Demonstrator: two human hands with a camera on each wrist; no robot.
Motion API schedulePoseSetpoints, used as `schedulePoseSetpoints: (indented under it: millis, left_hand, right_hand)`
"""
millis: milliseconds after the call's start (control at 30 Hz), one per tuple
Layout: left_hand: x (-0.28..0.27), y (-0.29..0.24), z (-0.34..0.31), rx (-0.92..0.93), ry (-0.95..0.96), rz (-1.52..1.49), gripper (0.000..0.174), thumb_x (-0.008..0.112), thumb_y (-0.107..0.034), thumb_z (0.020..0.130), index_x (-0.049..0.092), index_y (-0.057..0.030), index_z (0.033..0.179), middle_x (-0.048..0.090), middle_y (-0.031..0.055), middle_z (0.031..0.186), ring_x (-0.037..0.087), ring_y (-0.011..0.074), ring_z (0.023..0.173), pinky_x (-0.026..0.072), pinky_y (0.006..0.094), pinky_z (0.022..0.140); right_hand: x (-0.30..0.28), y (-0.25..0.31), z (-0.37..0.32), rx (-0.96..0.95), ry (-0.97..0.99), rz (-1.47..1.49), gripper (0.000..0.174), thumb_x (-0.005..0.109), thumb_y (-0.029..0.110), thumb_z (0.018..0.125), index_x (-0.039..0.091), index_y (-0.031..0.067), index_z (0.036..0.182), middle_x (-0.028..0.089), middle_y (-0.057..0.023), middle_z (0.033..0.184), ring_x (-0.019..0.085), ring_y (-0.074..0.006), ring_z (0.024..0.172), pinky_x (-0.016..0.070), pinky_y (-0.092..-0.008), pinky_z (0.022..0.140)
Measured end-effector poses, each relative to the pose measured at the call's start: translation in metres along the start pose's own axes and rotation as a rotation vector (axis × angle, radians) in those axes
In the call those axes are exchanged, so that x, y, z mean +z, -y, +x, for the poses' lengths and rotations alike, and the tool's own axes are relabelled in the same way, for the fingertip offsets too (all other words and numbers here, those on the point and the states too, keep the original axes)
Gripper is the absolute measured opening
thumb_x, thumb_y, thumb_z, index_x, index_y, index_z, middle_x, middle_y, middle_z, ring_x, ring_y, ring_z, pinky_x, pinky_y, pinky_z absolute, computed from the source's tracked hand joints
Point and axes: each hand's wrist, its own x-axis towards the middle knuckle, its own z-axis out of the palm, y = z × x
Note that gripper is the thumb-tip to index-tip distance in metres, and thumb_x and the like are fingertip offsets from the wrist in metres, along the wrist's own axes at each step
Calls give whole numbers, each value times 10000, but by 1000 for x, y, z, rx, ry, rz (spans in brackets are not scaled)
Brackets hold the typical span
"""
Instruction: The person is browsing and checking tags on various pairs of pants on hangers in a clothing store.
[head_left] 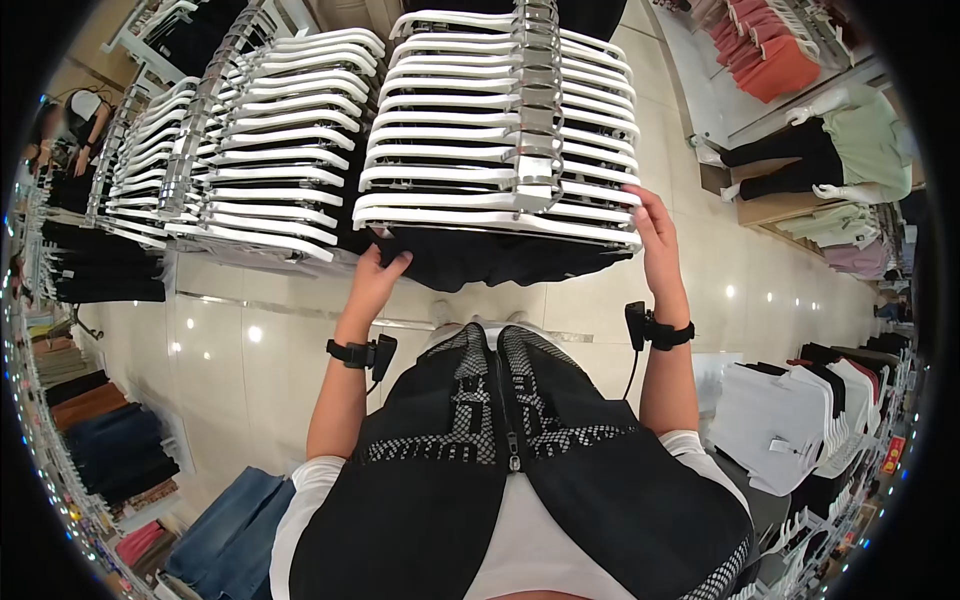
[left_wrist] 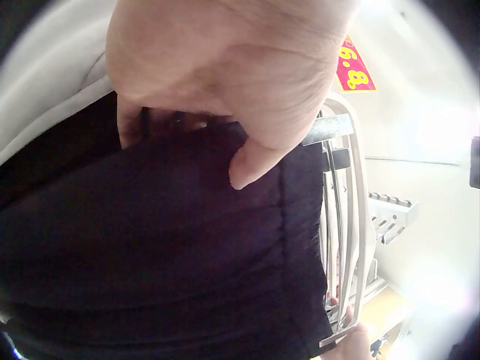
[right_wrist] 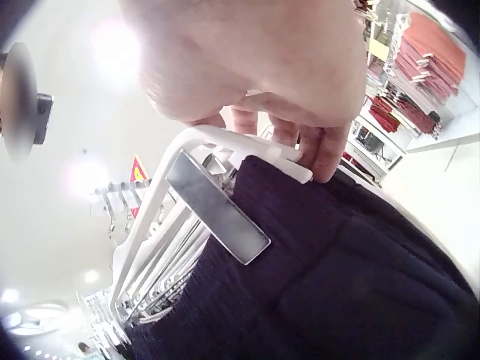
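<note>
Here the left hand (head_left: 375,285) pinches the dark garment (head_left: 480,258), the right hand (head_left: 655,240) clasps the front hanger (head_left: 470,220), which spans crosswise between both sets of fingers

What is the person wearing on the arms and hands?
Both hands are bare: there are no gloves on the left hand or the right hand. Each wrist carries a black strap with a small black camera unit on its inner side. A thin dark cable hangs from the right one. Short white sleeves end above the elbows.
</note>
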Motion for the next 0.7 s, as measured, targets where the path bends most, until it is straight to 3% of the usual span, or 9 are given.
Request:
schedulePoseSetpoints:
  millis: [267,467,567,700]
  left_hand:
    - [-8,5,14,139,44,-4,389,676,-193,852,545,22,1149,651,88,988,602,167,903,467,303,846]
    - [-10,4,21,252,62,23,657,682,-170,850,315,-4,1369,508,163,1268,539,234,1108,434,354,941]
    - [-19,28,31,270,63,-90,753,661,-156,857,207,-24,1443,440,194,1338,501,265,1164,409,369,977]
    - [-20,19,30,372,126,-43,775,649,-147,857,187,-13,1464,451,200,1330,505,275,1160,399,373,996]
  right_hand:
    - [12,-2,-16,-70,-264,-84,369,434,263,1008,512,22,1277,559,-80,1194,506,-173,1133,370,-316,1011]
    - [37,5,-26,-102,-425,-210,399,403,271,1018,468,11,1313,533,-134,1262,489,-223,1199,361,-354,1040]
    - [43,1,-34,-55,-491,-165,411,391,284,1022,455,10,1322,526,-147,1264,491,-230,1193,347,-360,1053]
    - [49,1,-50,10,-520,-181,421,366,291,1028,456,10,1328,526,-142,1263,490,-225,1184,349,-351,1043]
